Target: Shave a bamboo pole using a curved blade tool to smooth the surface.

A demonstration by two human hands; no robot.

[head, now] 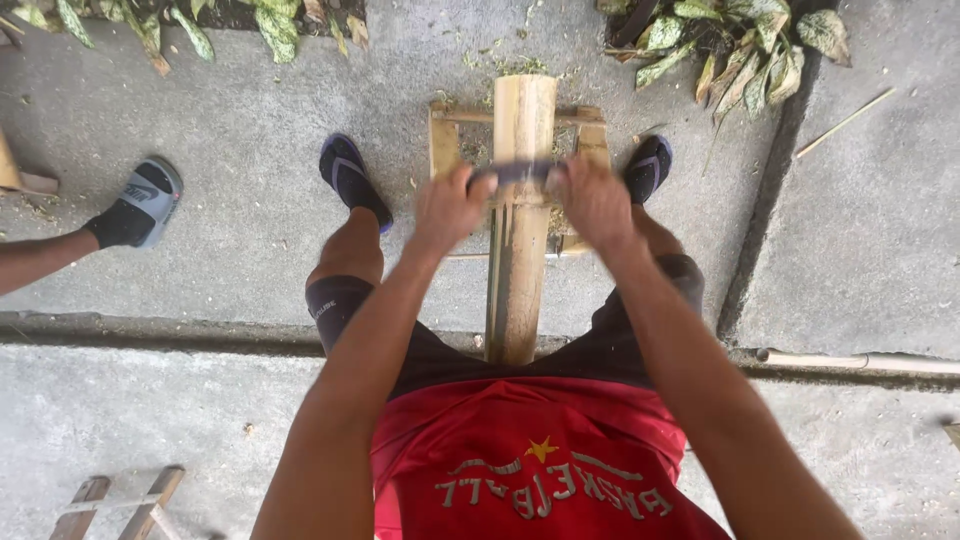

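A pale bamboo pole (520, 250) lies lengthwise between my knees, its far end resting on a small wooden frame (445, 140). Across the pole lies a dark, blurred blade (518, 173). My left hand (447, 207) grips the blade's left end and my right hand (594, 198) grips its right end. Both hands are blurred by motion. My feet in dark sandals (348, 172) stand on either side of the frame.
Another person's foot in a grey slide (145, 200) and lower leg show at the left edge. Leafy plants (745, 45) line the far side. A thin bamboo stick (860, 362) lies at right, and a wooden frame piece (120, 500) at bottom left. Shavings litter the concrete.
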